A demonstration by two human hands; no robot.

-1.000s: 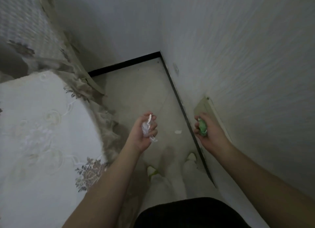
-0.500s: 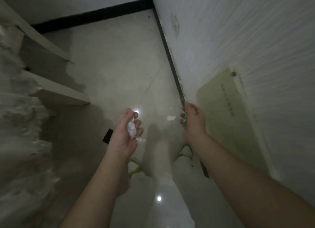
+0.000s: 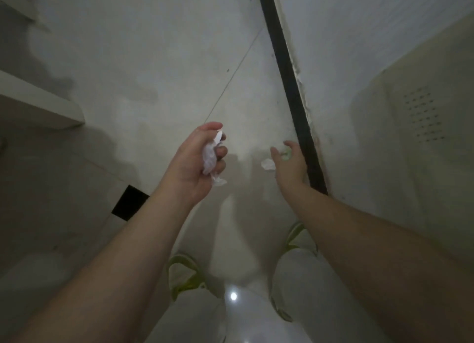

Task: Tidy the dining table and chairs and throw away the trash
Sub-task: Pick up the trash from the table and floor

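White crumpled paper (image 3: 211, 156) sits gripped in my left hand (image 3: 197, 160), head view, while my right hand (image 3: 288, 163), fingers spread, reaches for the scrap (image 3: 267, 164) on the far floor (image 3: 154, 60); I judge binning remains.

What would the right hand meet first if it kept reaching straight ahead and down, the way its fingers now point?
Probably the white paper scrap on the floor just past the right hand; a greenish bit sits by the fingertips, though depth is unclear.

Pale floor (image 3: 159, 60), white scrap (image 3: 267, 164)
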